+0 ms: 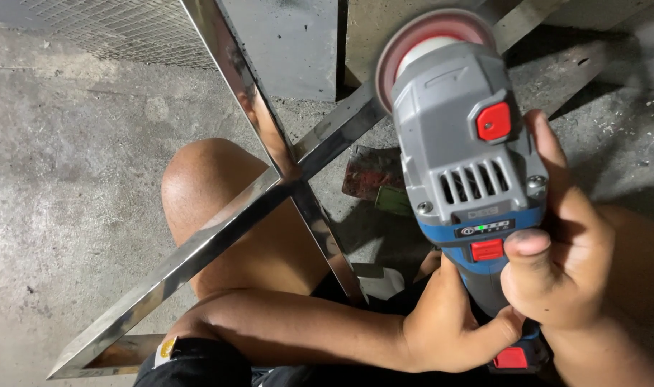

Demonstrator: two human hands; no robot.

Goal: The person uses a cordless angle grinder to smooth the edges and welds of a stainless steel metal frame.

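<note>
A grey and blue cordless angle grinder (462,150) with red buttons fills the right of the head view, its pinkish disc (420,36) spinning at the top, close to a shiny steel bar. My right hand (564,251) wraps the grinder's body, thumb near a red switch. My left hand (449,322) grips the lower handle from the left, forearm crossing above my lap. A polished steel frame (269,143) of crossed flat bars lies over my bare knee (205,186).
Rough concrete floor (69,215) spreads to the left. Wire mesh (112,29) lies at the top left, a grey metal sheet (291,43) at top centre. A small reddish and green scrap (373,175) rests on the floor under the bars.
</note>
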